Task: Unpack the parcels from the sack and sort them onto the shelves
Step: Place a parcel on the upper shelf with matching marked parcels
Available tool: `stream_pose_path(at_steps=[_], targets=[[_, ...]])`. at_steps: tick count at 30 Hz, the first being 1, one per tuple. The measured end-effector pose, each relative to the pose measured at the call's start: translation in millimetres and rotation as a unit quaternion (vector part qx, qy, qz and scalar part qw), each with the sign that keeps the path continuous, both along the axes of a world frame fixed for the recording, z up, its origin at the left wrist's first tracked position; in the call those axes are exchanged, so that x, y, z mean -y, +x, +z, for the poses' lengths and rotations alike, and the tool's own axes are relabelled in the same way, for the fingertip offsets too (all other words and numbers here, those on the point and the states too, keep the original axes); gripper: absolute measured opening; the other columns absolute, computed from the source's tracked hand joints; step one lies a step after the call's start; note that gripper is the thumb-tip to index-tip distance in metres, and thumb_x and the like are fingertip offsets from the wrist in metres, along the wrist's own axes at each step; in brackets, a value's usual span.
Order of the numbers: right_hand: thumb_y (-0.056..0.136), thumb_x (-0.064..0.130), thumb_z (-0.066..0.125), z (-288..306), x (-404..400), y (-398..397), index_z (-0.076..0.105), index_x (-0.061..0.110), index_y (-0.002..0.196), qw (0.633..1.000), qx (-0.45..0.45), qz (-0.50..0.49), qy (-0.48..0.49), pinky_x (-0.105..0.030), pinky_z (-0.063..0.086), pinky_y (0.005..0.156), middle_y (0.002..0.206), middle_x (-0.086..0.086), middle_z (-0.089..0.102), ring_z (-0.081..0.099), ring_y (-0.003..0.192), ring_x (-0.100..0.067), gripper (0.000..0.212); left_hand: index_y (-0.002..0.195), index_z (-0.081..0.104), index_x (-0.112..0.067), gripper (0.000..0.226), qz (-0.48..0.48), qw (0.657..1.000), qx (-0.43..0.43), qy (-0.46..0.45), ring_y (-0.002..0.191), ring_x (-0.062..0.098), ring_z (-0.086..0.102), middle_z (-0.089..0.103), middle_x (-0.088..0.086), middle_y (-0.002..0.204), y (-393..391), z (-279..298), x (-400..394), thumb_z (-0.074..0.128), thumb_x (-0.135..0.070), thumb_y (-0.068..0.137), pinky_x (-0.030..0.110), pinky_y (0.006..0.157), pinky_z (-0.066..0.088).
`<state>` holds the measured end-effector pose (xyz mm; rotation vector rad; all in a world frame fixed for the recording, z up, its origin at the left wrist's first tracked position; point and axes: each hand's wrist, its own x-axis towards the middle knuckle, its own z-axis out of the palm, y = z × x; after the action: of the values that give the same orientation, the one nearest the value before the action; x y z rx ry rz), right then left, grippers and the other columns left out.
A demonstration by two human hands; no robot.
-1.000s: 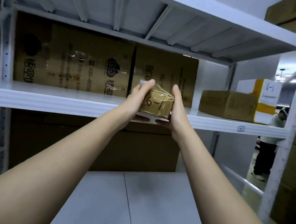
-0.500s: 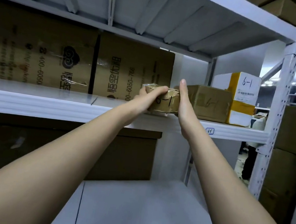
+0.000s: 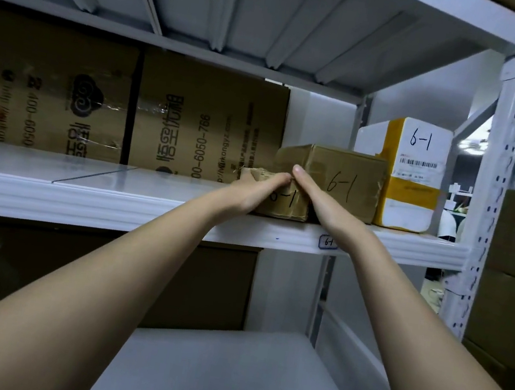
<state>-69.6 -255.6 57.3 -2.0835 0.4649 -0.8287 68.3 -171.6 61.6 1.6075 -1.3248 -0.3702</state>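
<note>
Parcel: small brown parcel [image 3: 285, 200], marked "6-1", sits on the middle shelf [image 3: 114, 203] near its front edge, touching or just beside the brown box [image 3: 335, 179] to its right.
Placement reason: shelf tag [image 3: 328, 241] below reads "6-", the rest hidden by the wrist; both neighbours carry "6-1". Judged to be the matching slot.
Left hand: left hand [image 3: 256, 191] lies over the parcel's top left, fingers fairly straight and pressing down and in; not wrapped round it.
Right hand: right hand [image 3: 322, 201] stands flat against the parcel's right side, in the corner between parcel and brown box, fingers straight, fingertip at the top edge.
Hold reason: two flat palms bracket the parcel, which suits sliding and squaring it, not lifting.
Stage: judged to be the last settling of this parcel; release not yet made.
Neighbours: brown box, then white-and-yellow box [image 3: 408, 180] with a barcode label, further right by the upright [image 3: 492, 203].
Behind and left: large printed cartons [image 3: 128, 108] fill the back of the shelf.
Obstruction: brown box blocks travel to the right; the right hand is in that gap. Whether room remains behind cannot be told.
Other: lower shelf [image 3: 222, 373] below; sack not in view.
</note>
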Motion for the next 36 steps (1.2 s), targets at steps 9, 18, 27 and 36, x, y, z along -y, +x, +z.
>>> stream_pose_path(at_steps=[9, 18, 27, 36], targets=[[0.093, 0.042, 0.056, 2.5, 21.6, -22.1, 0.064, 0.017, 0.114, 0.996, -0.076, -0.015, -0.049, -0.014, 0.042, 0.072, 0.049, 0.022, 0.058, 0.057, 0.050, 0.009, 0.033, 0.113, 0.061, -0.016, 0.041, -0.002, 0.996, 0.081, 0.037, 0.087, 0.012, 0.052, 0.058, -0.002, 0.099, 14.1, 4.6, -7.6, 0.050, -0.050, 0.092, 0.022, 0.068, 0.037], [0.084, 0.024, 0.073, -2.0, 39.3, 5.3, 0.071, 0.006, 0.102, 0.986, 0.016, -0.150, -0.073, -0.018, 0.055, 0.070, 0.102, -0.008, 0.070, 0.066, 0.079, -0.014, 0.026, 0.080, 0.063, -0.012, 0.021, 0.123, 0.982, 0.144, 0.026, 0.052, 0.014, 0.042, 0.051, 0.000, 0.061, 23.8, 7.8, 5.6, 0.060, -0.032, 0.087, 0.023, 0.054, 0.034], [0.079, 0.034, 0.075, -5.9, 51.6, 24.3, 0.070, 0.016, 0.076, 0.952, 0.030, -0.282, -0.114, -0.035, 0.055, 0.084, 0.072, 0.004, 0.073, 0.070, 0.070, -0.013, 0.019, 0.077, 0.066, -0.020, 0.021, 0.206, 0.955, 0.211, 0.009, 0.055, 0.016, 0.053, 0.056, -0.004, 0.058, 29.7, 6.8, 31.1, 0.059, -0.035, 0.090, 0.022, 0.052, 0.036], [0.081, 0.038, 0.071, -7.7, 50.1, 30.0, 0.065, 0.019, 0.074, 0.937, 0.014, -0.326, -0.127, -0.035, 0.053, 0.083, 0.083, 0.003, 0.072, 0.067, 0.086, -0.021, 0.021, 0.102, 0.070, -0.022, 0.017, 0.229, 0.945, 0.231, -0.004, 0.077, 0.024, 0.065, 0.063, -0.001, 0.076, 31.4, 4.2, 36.7, 0.059, -0.029, 0.091, 0.028, 0.064, 0.045]])
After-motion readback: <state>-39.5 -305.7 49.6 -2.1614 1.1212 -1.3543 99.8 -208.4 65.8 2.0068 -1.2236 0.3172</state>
